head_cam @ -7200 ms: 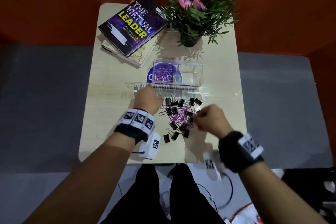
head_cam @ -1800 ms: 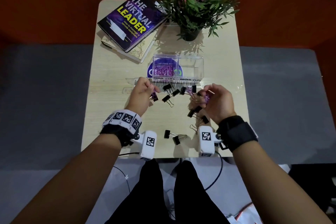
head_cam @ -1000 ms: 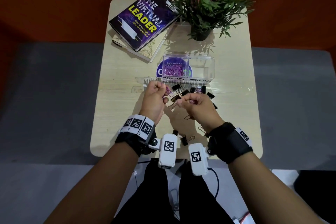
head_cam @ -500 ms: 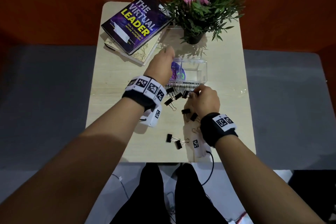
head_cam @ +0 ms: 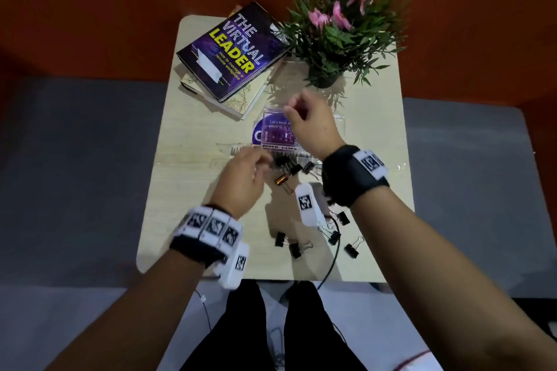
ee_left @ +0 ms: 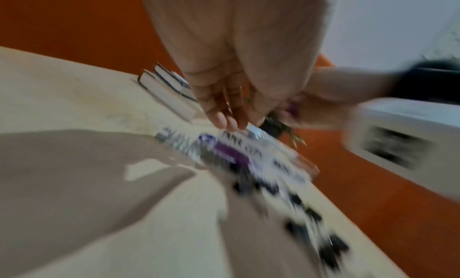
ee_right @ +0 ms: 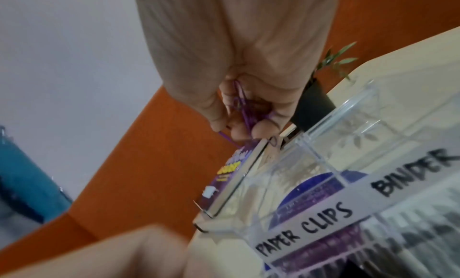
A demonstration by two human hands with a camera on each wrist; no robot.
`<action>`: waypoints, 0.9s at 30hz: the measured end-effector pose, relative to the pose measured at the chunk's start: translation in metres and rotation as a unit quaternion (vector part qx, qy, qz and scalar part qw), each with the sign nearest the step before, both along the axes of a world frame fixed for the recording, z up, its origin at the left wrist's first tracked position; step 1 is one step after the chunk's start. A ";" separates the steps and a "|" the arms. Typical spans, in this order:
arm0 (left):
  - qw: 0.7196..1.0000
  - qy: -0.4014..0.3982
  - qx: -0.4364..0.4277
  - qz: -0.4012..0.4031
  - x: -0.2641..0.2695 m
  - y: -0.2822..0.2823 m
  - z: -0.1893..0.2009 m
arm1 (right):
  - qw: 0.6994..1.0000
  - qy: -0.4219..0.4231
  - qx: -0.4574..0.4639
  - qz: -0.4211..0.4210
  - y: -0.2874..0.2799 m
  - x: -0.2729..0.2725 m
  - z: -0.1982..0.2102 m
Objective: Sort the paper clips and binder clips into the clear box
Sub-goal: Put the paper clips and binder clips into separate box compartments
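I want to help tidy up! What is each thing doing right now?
right hand: holds purple paper clips above the clear box
left hand: fingers relaxed, holding nothing, low over the table
clear box: open, purple clips in the "PAPER CLIPS" side
binder clips: loose on the table
books: closed, stacked

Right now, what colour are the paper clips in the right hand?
Purple; the paper clips show best in the right wrist view, pinched in the right hand.

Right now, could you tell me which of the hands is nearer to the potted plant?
Right. The right hand is raised over the clear box, just short of the potted plant; the left hand hangs nearer the body, by the binder clips.
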State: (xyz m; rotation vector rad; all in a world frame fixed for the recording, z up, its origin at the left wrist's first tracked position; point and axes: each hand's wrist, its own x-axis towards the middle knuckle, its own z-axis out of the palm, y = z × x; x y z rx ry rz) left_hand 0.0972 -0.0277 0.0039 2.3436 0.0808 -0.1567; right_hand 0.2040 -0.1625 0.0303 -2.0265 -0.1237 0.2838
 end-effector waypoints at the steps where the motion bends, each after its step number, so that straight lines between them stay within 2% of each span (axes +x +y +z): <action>1: 0.999 0.033 0.005 -0.034 -0.016 -0.004 -0.004 | 0.999 0.010 -0.031 0.022 0.008 0.007 -0.006; 4: 0.976 0.125 0.039 -0.177 -0.060 -0.023 -0.018 | 0.983 0.036 -0.148 0.099 0.015 0.012 -0.020; 6: 0.948 0.140 0.104 -0.265 -0.080 -0.034 -0.030 | 0.978 0.033 -0.160 0.128 0.008 0.006 -0.017; 8: 0.932 0.119 0.152 -0.306 -0.089 -0.044 -0.041 | 0.983 -0.003 -0.137 0.123 -0.009 -0.009 -0.009; 11: 0.946 0.095 0.134 -0.279 -0.087 -0.050 -0.048 | 0.985 -0.014 -0.149 0.084 -0.054 -0.046 -0.005; 15: 0.963 0.056 0.088 -0.249 -0.075 -0.045 -0.052 | 0.954 0.069 -0.278 0.093 -0.122 -0.114 -0.022; 18: 0.973 0.015 0.076 -0.219 -0.069 -0.038 -0.056 | 0.941 0.089 -0.320 0.063 -0.147 -0.161 -0.040; 23: 0.980 0.020 0.068 -0.186 -0.065 -0.030 -0.062 | 0.947 0.066 -0.315 0.005 -0.146 -0.198 -0.072; 27: 0.980 0.044 0.064 -0.185 -0.066 -0.032 -0.062 | 0.962 0.062 -0.264 -0.024 -0.142 -0.199 -0.076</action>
